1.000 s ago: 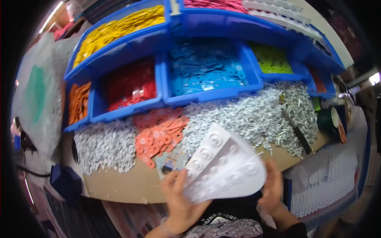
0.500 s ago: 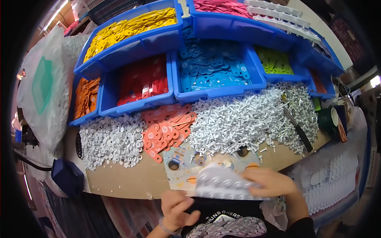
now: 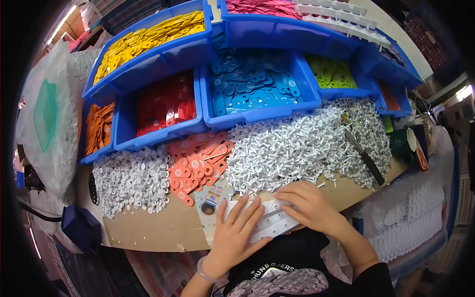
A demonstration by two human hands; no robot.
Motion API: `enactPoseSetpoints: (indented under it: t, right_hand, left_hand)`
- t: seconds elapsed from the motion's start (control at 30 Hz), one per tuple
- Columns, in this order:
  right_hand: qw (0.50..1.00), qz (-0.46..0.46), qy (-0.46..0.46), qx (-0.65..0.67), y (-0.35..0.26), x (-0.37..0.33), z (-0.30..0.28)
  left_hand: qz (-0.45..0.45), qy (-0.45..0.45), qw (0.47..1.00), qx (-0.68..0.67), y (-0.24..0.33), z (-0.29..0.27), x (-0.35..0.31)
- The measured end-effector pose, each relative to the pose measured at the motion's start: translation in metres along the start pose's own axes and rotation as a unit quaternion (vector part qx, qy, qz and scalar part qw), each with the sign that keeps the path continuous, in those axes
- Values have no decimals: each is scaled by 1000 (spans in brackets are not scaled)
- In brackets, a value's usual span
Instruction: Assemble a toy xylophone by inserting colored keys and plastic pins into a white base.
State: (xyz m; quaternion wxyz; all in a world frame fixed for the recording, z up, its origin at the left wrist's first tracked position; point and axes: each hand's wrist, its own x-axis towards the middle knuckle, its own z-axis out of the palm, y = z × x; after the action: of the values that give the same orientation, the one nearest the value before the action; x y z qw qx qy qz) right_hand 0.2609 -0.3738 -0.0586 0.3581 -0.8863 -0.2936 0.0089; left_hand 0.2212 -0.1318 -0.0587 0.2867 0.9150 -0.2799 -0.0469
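A white plastic panel [image 3: 273, 223] with rows of round studs lies at the table's near edge, partly covered by both hands. My left hand [image 3: 236, 232] rests flat over its left end, fingers stretched and spread. At the far right end, my right hand [image 3: 312, 207] holds the panel with bent fingers. Under the panel a printed sheet [image 3: 207, 228] shows in part. Just beyond lie a heap of white plastic rivets [image 3: 277, 156] and a pile of coral flat strips with holes [image 3: 190, 171]. Small white round caps [image 3: 131, 180] are heaped on the left.
Blue bins hold yellow [image 3: 153, 39], red [image 3: 168, 106], blue [image 3: 257, 86], green [image 3: 331, 74] and orange strips [image 3: 99, 128]. A black-handled tool [image 3: 371, 166] lies on metal fasteners [image 3: 363, 123]. At right, a tub holds white studded panels [image 3: 408, 222]. A dark blue box [image 3: 81, 225] sits left.
The white panel has gone from tilted in my right hand to lying on the table. My left hand has moved from beside it onto its left end and opened out.
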Motion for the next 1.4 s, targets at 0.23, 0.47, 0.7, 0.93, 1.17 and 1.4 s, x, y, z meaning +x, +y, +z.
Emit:
enactPoseSetpoints:
  t: [0.23, 0.47, 0.7, 0.93, 1.17, 1.4]
  right_hand:
    - [993, 17, 107, -50, -8, -44, 1]
    - [901, 331, 277, -54, 33, -84, -18]
    - [909, 234, 237, -248, 63, -80, -45]
    - [908, 172, 100, -369, 77, -82, -57]
    - [896, 212, 137, -365, 70, -84, -53]
    - [847, 395, 318, 159, 53, -91, -23]
  left_hand:
    - [-29, -57, 998, 0, 19, -2, -3]
    - [24, -99, 995, 16, 15, 2, 3]
    - [136, -50, 989, 19, 28, -20, 46]
    - [307, -22, 951, 8, 64, 32, 171]
    - [310, -4, 938, 155, 77, 94, 213]
    - [310, 22, 942, 124, 71, 107, 217]
